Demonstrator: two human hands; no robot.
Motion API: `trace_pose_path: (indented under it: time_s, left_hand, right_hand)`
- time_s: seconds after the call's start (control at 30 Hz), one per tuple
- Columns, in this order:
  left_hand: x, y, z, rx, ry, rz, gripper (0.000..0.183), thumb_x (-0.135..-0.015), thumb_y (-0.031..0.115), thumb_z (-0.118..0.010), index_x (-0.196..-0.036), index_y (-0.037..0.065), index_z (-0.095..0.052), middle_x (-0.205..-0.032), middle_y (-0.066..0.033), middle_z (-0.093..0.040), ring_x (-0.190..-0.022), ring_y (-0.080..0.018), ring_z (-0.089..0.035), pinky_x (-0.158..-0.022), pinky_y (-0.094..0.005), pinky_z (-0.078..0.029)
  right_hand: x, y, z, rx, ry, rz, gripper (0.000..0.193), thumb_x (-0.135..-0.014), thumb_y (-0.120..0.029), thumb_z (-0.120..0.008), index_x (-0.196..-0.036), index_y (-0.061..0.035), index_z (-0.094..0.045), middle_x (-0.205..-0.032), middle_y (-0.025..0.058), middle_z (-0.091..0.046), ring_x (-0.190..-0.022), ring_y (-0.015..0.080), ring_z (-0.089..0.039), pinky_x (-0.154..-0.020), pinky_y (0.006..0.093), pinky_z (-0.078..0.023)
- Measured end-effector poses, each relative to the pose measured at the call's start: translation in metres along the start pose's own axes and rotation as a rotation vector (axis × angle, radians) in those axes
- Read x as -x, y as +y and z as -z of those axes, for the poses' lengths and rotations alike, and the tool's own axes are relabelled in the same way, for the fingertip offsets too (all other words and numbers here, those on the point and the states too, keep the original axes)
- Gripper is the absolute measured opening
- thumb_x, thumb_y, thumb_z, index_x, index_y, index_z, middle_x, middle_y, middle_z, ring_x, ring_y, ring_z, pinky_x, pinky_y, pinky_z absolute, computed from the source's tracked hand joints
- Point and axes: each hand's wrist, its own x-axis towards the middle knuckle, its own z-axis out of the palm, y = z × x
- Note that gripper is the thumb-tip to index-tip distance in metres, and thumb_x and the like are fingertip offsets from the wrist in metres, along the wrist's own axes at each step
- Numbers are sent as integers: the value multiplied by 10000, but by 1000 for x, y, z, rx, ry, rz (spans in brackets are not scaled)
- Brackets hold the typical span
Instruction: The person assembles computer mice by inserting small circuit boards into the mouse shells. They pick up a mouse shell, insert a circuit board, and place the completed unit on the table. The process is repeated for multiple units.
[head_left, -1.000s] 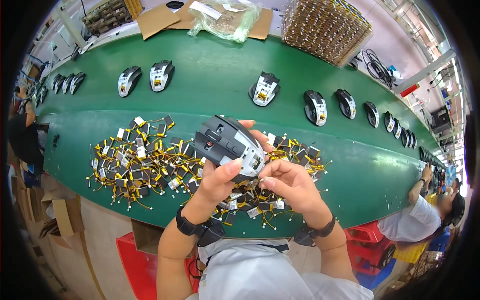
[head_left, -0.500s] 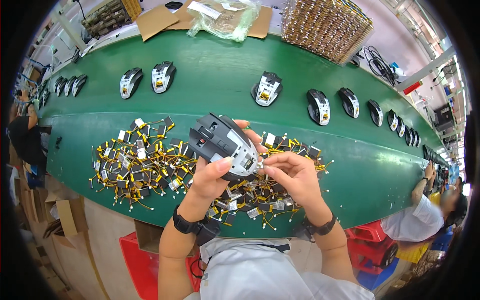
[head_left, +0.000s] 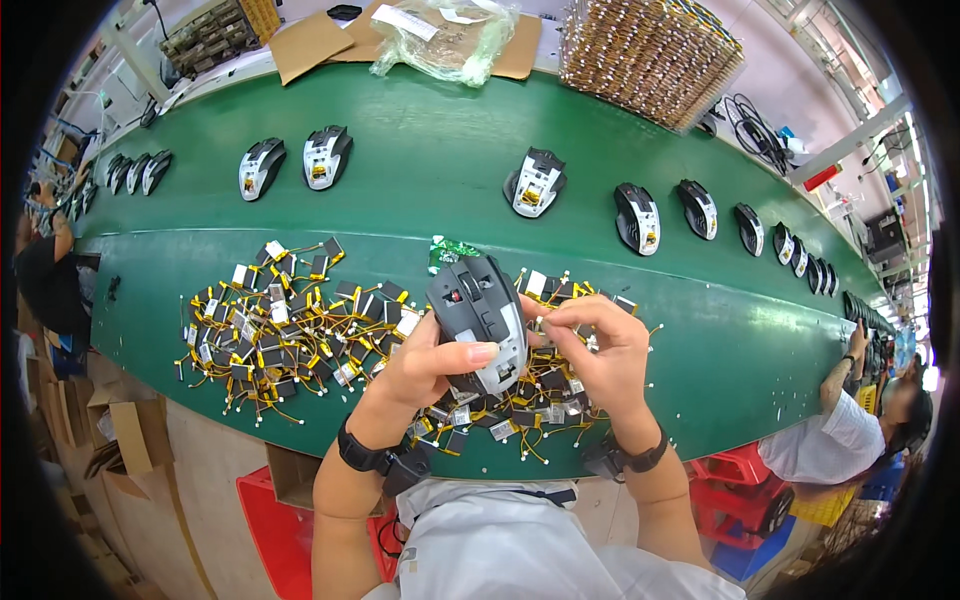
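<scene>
Green and long, the desk [head_left: 720, 370] carries a spaced row of black-and-white mice [head_left: 536, 183] along its far half, with a plastic bag [head_left: 440, 40] on cardboard [head_left: 310, 45] behind. Loose wired batteries [head_left: 278, 308] crowd the near side, right under the work. Above them, the person's left hand [head_left: 425, 365] has its grip wrapped round another mouse [head_left: 480, 325], thumb on top. Beside it the right hand [head_left: 602, 345] bends inward, its grip pinched together; I can't tell on what.

Long green bench [head_left: 720, 350]. Small wired batteries [head_left: 279, 312] heaped loosely, near side. Black-and-white computer mice [head_left: 535, 188] spaced out beyond.
</scene>
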Motion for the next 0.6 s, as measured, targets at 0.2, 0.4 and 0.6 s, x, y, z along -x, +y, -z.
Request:
trace_pose_path:
  time_s: [0.2, 0.4, 0.6]
  left_hand:
    - [1, 2, -5, -10, 35, -12, 759, -714, 267, -719, -1348, -53, -453, -1289, -229, -568, -1186, -364, -592, -923, -479, -552]
    - [7, 2, -7, -237, 16, -103, 761, -716, 266, -726, -1361, -36, -457, -1353, -222, -538, -1204, -333, -579, -999, -470, -483]
    - [3, -2, -12, -357, -22, -177, 765, -732, 231, -737, -1385, -20, -426, -1375, -228, -521, -1206, -323, -579, -1000, -469, -480]
  right_hand:
    - [-2, 9, -1, -169, 59, -153, 153, -834, -47, -750, -939, 37, -677, -882, 72, -702, -808, 122, -655, -762, 275, -527]
    - [-6, 10, 5, -195, -38, -317, 162, -862, -100, -745, -943, 29, -689, -864, 38, -686, -781, 84, -616, -730, 237, -505]
    - [-3, 8, 6, -179, -2, -299, 128, -850, -94, -749, -914, 11, -713, -809, 7, -652, -744, 64, -570, -662, 250, -474]
